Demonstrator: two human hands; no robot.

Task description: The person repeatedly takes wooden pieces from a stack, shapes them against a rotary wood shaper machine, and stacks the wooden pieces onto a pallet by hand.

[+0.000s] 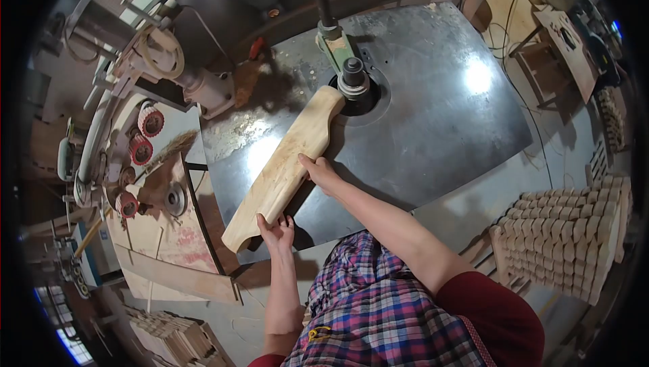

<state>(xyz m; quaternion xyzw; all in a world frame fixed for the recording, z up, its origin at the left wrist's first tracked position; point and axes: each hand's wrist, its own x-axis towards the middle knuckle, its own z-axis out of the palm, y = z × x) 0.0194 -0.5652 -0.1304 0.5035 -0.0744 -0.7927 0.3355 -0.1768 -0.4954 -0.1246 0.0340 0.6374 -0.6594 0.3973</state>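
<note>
A long pale wooden board (287, 161) with a curved, shaped edge lies slantwise over a metal machine table. Its far end is beside the upright spindle (353, 78) of the machine; whether they touch I cannot tell. My right hand (320, 174) grips the board's near edge around the middle, thumb on top. Lower down, my left hand (276, 233) holds the same edge close to the near end, its thumb on the upper face and some fingers below. A green arm (336, 48) reaches to the spindle from a post behind.
The metal table (439, 137) extends to the right. A side bench (182, 245) at left carries several red-rimmed cutter heads (151, 122) and a metal disc (175, 199). Stacked shaped wooden pieces (561, 238) stand at right, more wood pieces (179, 336) at lower left. A cable hangs beyond the table.
</note>
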